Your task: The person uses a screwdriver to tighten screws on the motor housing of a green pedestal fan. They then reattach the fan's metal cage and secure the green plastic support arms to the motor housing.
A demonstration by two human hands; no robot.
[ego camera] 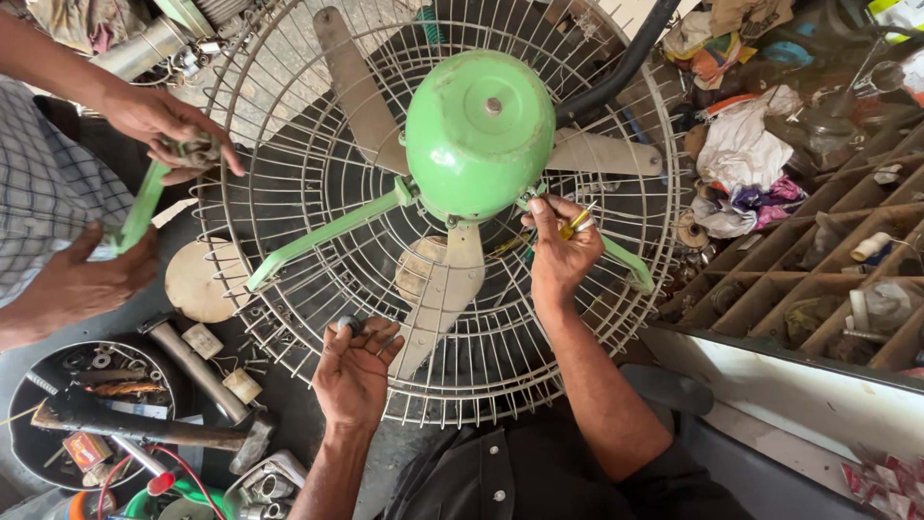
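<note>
Lying flat beneath both hands, the wire fan guard (318,183) carries the green motor housing (478,130) at its centre, with grey blades (443,294) spread between the wires and the housing. The right hand (561,252) sits just below and to the right of the housing, its grip closed on a yellow-handled screwdriver (575,224) whose tip points toward the housing base. A green support arm (628,265) passes directly under this hand, and another green support arm (322,239) runs away from the housing on the far side of it. The left hand (358,364) rests on the near rim area of the guard, below the housing, fingers pinched together on a small dark part (349,325); what that part is cannot be told.

To the left of the left hand, a hammer (154,435) lies beside a round tray (38,385) of loose hardware. Further left, another person's two hands (164,125) hold a separate green bracket (142,207). To the right of the right hand stands a wooden compartment rack (818,250).
</note>
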